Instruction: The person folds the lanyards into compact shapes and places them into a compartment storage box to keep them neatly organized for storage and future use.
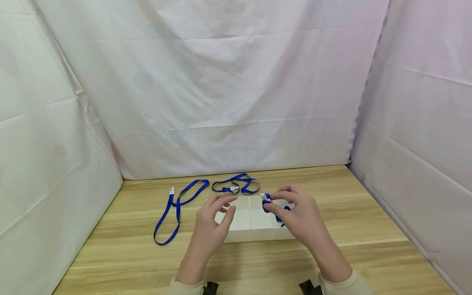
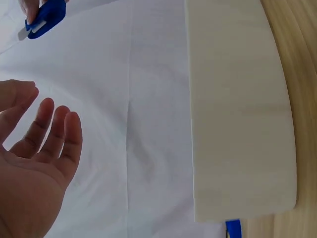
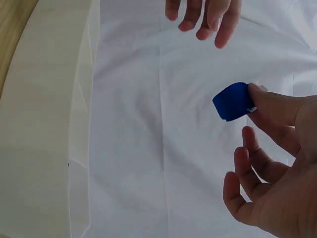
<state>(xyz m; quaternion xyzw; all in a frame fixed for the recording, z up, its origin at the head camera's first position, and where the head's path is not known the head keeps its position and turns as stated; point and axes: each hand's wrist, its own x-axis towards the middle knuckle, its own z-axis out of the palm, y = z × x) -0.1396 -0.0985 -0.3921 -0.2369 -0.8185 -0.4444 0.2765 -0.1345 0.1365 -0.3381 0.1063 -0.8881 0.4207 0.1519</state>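
- White divided box (image 1: 258, 235): below both hands; only the head view shows us its blue strap (image 1: 279, 219), under the right hand (image 1: 300, 211).
- Long lanyard (image 1: 178, 217): left of the left hand (image 1: 214, 223), whose loosely bent fingers hold nothing.
- Looped lanyard (image 1: 250, 191): beyond both hands.
- Rolled lanyard (image 3: 234, 101): between the hands, pinched by right thumb and fingertips; we judge it light, soft, apt to uncoil, best gripped across its layers.
- White fitting (image 2: 23, 33): plain in the left wrist view, mostly hidden in the right.
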